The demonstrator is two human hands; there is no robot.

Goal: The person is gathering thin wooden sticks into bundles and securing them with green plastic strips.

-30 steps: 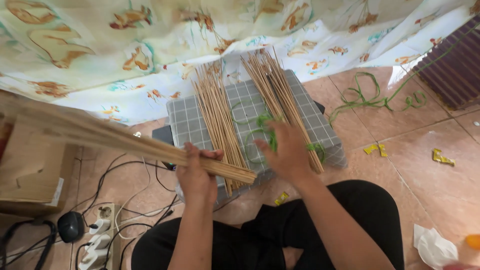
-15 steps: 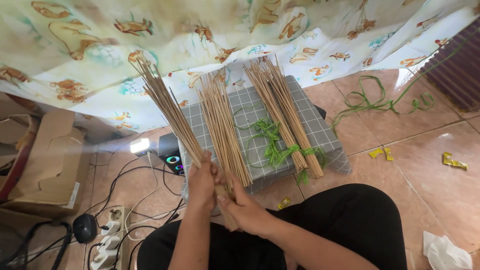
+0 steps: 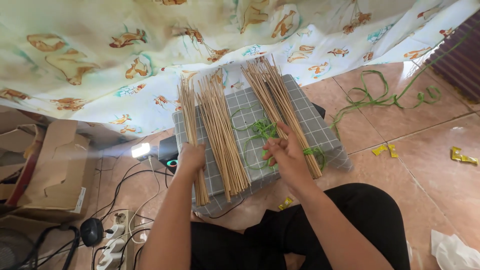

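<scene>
A low box covered with grey checked cloth (image 3: pixel 320 132) stands on the floor in front of me. Three bundles of thin tan sticks lie on it: a left bundle (image 3: pixel 190 120), a middle bundle (image 3: pixel 222 132) and a right bundle (image 3: pixel 277 102). My left hand (image 3: pixel 190 157) rests on the left bundle near its lower end. My right hand (image 3: pixel 281 152) hovers over the cloth beside the right bundle, fingers loosely curled next to a tangle of green string (image 3: pixel 260 131).
A cream sheet with animal prints (image 3: pixel 150 55) hangs behind the box. Cardboard boxes (image 3: pixel 55 170), a power strip (image 3: pixel 117 240) and cables lie at left. More green string (image 3: pixel 385 95), yellow scraps (image 3: pixel 462 156) and white tissue (image 3: pixel 452 252) sit on the tiled floor at right.
The bundle I held up with both hands has been laid down on the left of the cloth. My right hand has moved away to the green string.
</scene>
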